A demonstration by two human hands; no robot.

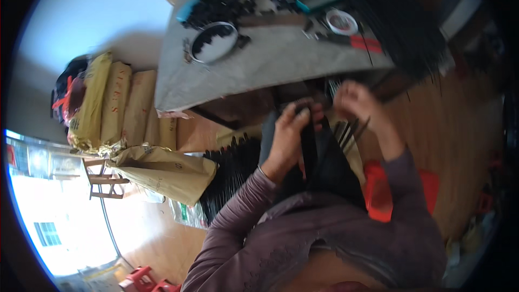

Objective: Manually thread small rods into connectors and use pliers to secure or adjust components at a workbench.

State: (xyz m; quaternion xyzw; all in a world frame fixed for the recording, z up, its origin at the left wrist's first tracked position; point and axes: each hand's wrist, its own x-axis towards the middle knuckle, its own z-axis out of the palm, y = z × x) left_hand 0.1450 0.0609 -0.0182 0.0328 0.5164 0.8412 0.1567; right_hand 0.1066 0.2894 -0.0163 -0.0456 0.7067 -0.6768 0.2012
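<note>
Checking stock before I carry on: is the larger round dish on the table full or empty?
Partly filled: dark pieces cover part of the dish, while its pale bottom shows bare nearer the person.

Between the bowl (219,50) and the red handle (366,45), the surface (281,57) has a bare strip where a hand can pass. Farther back, the black heap (238,0) blocks this way; at right, the long strands (400,27) also. The surface's front edge stands beyond my left hand (291,130) and right hand (357,100), with a narrow gap between them.
</note>
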